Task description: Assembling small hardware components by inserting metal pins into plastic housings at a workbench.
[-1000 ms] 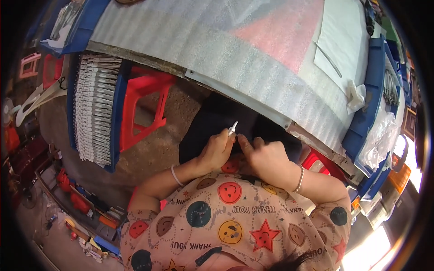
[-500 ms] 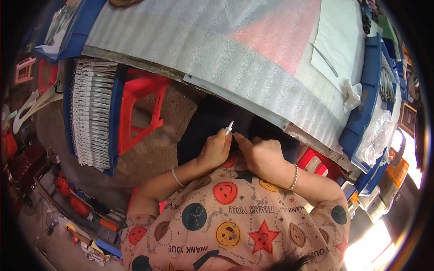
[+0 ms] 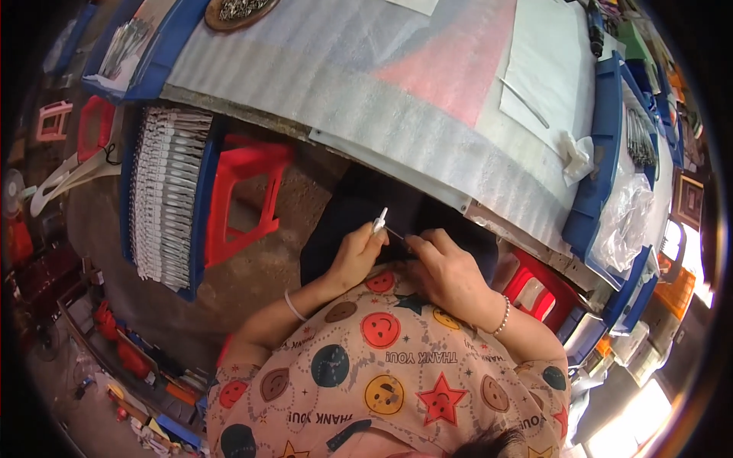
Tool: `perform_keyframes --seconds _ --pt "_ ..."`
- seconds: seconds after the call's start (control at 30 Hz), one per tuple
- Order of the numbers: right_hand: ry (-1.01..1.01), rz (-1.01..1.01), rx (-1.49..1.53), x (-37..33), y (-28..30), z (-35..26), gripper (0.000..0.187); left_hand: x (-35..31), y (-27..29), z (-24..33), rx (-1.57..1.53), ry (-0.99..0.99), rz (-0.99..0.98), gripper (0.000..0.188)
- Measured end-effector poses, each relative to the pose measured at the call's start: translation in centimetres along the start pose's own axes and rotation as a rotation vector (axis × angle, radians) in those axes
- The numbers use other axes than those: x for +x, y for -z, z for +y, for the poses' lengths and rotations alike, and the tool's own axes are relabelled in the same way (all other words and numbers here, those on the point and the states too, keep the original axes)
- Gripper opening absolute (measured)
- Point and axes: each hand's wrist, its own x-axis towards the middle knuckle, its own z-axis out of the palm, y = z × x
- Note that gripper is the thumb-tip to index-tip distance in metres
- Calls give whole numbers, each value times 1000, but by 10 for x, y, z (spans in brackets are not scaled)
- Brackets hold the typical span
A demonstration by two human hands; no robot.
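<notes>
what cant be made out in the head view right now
All in the head view:
- White piece: lower end hidden by the fingers of the left hand.
- Thin rod: right end hidden by the right hand; too small to tell its kind.
- Round brown dish: far side cut off by the top edge; its contents are too small to identify.

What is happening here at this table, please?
A person holds a small white piece in the left hand, just off the edge of the table. The right hand pinches a thin rod that extends to the piece. At the person's left, a blue tray holds many similar-looking white pieces.
</notes>
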Motion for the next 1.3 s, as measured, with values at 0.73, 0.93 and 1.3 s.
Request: perform_keyframes --seconds 0.73,0.93,1.3 --pt "-128 34 227 6 -13 25 33 -2 -9 1 106 -74 74 18" --pt "-65 -57 -139 16 -6 6 28 0 -5 -1 45 -28 43 18" --pt "15 115 -128 11 -34 25 25 3 -7 -5 239 -186 87 16"
